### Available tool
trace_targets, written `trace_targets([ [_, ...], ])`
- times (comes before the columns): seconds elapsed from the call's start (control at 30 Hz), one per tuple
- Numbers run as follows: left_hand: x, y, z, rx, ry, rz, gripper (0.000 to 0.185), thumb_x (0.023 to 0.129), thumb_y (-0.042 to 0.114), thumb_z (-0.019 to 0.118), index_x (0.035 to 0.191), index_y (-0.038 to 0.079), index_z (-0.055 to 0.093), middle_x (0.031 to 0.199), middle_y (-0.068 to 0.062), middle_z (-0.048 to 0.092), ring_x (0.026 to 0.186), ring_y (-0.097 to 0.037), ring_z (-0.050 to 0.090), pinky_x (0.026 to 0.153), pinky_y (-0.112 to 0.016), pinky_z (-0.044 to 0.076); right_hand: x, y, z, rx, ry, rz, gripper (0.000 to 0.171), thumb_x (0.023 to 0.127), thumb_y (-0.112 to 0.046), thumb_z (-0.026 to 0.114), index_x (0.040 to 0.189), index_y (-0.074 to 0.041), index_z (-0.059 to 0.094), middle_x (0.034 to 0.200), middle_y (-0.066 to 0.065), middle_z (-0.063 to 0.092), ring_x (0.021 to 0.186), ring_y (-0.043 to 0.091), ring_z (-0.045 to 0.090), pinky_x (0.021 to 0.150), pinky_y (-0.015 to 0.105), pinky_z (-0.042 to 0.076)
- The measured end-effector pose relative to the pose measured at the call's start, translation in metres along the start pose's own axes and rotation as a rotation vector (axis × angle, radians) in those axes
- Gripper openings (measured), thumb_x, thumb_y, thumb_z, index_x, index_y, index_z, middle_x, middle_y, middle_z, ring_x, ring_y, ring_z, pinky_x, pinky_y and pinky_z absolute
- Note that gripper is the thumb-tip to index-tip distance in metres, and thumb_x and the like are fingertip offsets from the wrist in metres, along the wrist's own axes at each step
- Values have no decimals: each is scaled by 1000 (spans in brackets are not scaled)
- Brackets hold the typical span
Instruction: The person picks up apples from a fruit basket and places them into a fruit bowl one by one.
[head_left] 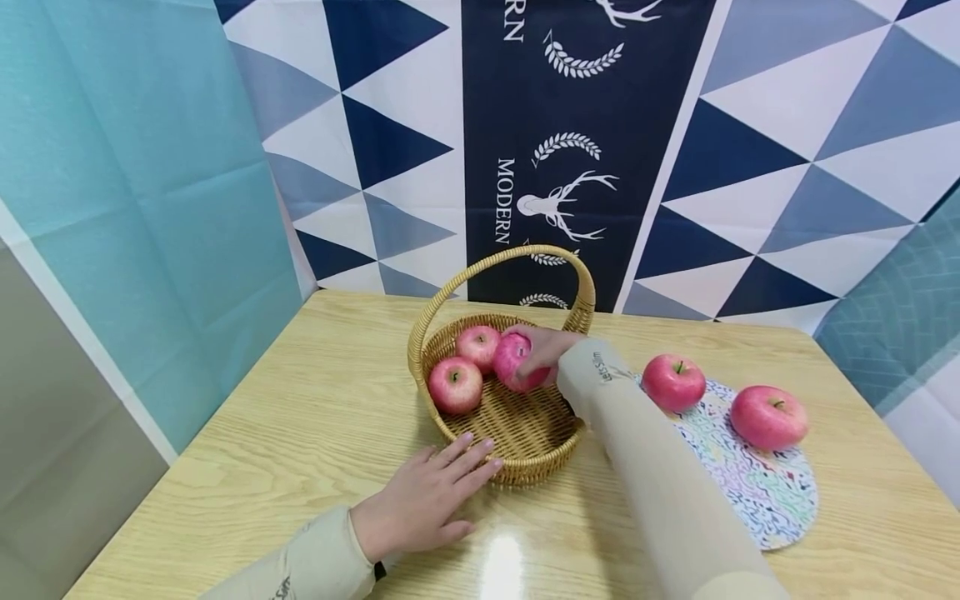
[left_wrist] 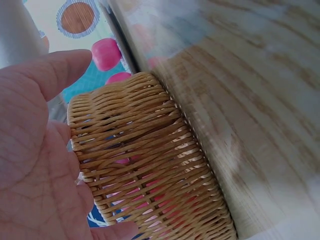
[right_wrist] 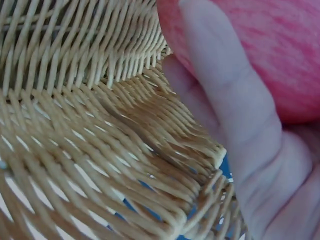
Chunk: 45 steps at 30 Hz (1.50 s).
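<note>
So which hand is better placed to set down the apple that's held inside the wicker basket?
Probably the right hand: it grips the red apple inside the woven wicker basket. The left hand lies flat on the wooden table, touching the basket's outer wall.

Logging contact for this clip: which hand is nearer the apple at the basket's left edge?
Right. The right hand holds another apple just beside it in the basket; the left hand rests outside on the table.
</note>
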<state>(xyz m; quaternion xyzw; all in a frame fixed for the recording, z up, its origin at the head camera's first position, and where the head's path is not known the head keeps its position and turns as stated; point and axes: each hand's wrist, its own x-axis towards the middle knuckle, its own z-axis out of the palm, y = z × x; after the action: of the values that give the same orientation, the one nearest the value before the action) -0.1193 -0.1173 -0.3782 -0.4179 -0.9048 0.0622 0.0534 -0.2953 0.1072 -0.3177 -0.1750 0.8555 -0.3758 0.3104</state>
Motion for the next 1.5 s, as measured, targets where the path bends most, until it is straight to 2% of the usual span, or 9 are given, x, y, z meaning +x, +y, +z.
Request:
trace_targets([
  [0.2,1,1,-1,-2,-13,0,71,90,49,59,150,18,34,155,-3,30,140,-22,30,96,-46,43,0,-2,1,23,-67,-11,80,67,5,67,139,-5,34,127,17,43,110,27,47,81,41,52],
  [0.43,0,3,-1,0,-20,-13,73,91,50,58,151,18,32,156,-3,28,141,-23,28,96,-46,43,-2,-4,-2,-73,-81,-32,85,64,0,71,140,-10,35,127,16,44,109,28,48,80,46,53],
  [0.53,0,5,-1,30,-12,-25,73,90,52,58,150,18,33,155,-3,30,141,-24,28,95,-45,44,-5,-4,-1,-150,-86,-76,85,64,-3,73,140,-9,36,125,16,46,108,28,49,76,40,54],
  [0.73,2,10,-1,66,4,-53,75,89,54,57,150,16,34,155,-3,30,140,-25,29,94,-43,45,-21,-9,1,-264,-100,-224,83,65,-9,78,139,-7,39,124,13,51,108,25,53,84,35,50],
  [0.9,2,12,-3,49,-9,-76,76,90,53,56,150,13,33,156,-4,29,140,-25,29,94,-44,44,-38,-13,1,-272,-143,-332,84,67,-13,79,140,-6,38,126,13,50,110,26,53,89,37,49],
  [1.07,0,13,-7,42,-7,-81,75,90,52,57,149,12,35,154,-4,31,139,-27,32,93,-43,45,-53,-8,1,-246,-155,-366,83,67,-9,79,138,-6,37,125,15,50,109,27,54,88,38,50],
  [1.23,-1,14,-9,38,9,-81,73,89,51,59,148,13,38,153,-3,34,138,-26,34,92,-43,45,-65,-2,4,-272,-105,-422,83,66,-11,80,138,-8,38,125,16,51,109,29,55,86,40,51],
  [1.4,0,14,-9,27,15,-85,72,89,50,59,148,14,38,153,-2,35,137,-28,36,91,-44,46,-76,6,6,-333,6,-515,81,67,-11,81,138,-6,41,125,14,54,110,29,56,86,40,51],
  [1.5,0,14,-9,15,26,-88,71,89,49,59,148,14,39,152,-1,36,136,-28,36,90,-45,47,-84,12,5,-328,77,-520,83,66,-11,83,138,-6,42,125,14,54,109,30,56,84,40,52],
])
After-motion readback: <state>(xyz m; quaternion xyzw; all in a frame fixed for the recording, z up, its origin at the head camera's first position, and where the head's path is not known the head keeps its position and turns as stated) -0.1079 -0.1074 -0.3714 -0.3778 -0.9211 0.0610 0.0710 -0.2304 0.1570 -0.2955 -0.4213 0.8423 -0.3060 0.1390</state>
